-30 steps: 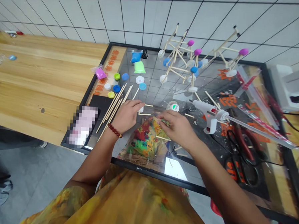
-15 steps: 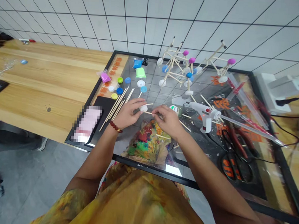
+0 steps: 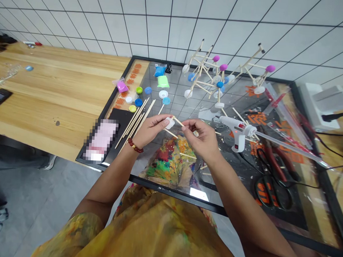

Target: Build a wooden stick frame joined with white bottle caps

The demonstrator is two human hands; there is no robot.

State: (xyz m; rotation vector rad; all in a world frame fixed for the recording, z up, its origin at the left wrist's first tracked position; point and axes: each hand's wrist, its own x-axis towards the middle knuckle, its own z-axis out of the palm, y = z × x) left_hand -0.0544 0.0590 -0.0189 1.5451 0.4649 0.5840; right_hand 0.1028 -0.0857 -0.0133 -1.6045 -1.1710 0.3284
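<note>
My left hand [image 3: 151, 130], with a red bead bracelet on the wrist, is closed on a white bottle cap [image 3: 170, 123] that has thin wooden sticks [image 3: 174, 128] fixed to it. My right hand [image 3: 201, 137] pinches the end of one of those sticks just right of the cap. Both hands are raised a little above the glass-topped table [image 3: 244, 167]. A white hot glue gun [image 3: 236, 129] stands right of my right hand.
A bundle of long wooden sticks [image 3: 136, 121] lies left of my left hand. Coloured bottle caps [image 3: 138, 102] and clay packets [image 3: 163, 81] sit behind. Stick-and-cap models [image 3: 211, 77] stand at the back. Scissors and pliers [image 3: 274, 176] lie at the right. A wooden table [image 3: 46, 95] adjoins on the left.
Both hands have lifted the white cap with its sticks off the glass and brought it up between them. The camera has tilted up slightly.
</note>
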